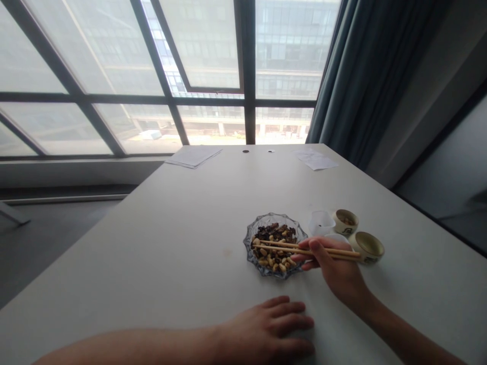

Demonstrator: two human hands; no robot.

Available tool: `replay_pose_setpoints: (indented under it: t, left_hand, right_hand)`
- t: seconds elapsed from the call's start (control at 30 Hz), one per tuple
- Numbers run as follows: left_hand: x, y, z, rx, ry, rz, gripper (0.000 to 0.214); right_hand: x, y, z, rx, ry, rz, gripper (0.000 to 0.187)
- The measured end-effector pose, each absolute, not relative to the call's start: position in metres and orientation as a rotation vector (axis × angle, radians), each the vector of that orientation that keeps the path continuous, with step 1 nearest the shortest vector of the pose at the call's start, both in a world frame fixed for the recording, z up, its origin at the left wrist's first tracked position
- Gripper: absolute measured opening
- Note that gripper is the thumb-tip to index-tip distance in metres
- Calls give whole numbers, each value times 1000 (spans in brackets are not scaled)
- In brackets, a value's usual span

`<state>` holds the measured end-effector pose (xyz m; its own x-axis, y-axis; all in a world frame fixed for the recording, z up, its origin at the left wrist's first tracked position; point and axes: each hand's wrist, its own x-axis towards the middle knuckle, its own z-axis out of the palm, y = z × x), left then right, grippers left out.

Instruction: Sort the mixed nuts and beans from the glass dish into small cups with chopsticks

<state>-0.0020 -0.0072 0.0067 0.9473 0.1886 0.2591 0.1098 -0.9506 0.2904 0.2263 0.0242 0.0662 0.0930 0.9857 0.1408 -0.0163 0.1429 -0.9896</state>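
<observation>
Head view: right fingers around chopsticks

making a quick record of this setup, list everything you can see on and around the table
table: 1, off-white, under everything
scalloped glass dish: 1, clear, right of table centre
peanuts: many, tan, in dish
dark food pieces: a heap, dark brown, in dish
chopsticks: 1 pair, light wood, tips over dish
ceramic cups: 2, cream, right of dish
plastic cup: 1, clear, beside cups
paper sheets: 2, white, far table edge
window: 1, grey frame, beyond table
curtain: 1, blue-grey, right of window
left hand: 1, flat on table
right hand: 1, holding chopsticks
</observation>
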Motion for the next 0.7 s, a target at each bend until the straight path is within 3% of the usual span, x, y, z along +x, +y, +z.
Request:
replay_pose_setpoints:
  t: [0.3, 0.7]
  left_hand:
    - [-2, -7, 6, 2824, 216, 418, 28]
    - [-2, -7, 7, 2827, 228, 413, 27]
  right_hand:
    - [229, 21, 59, -1141, -1121, 974, 51]
    - [238, 30, 76, -1014, -1586, 806, 28]
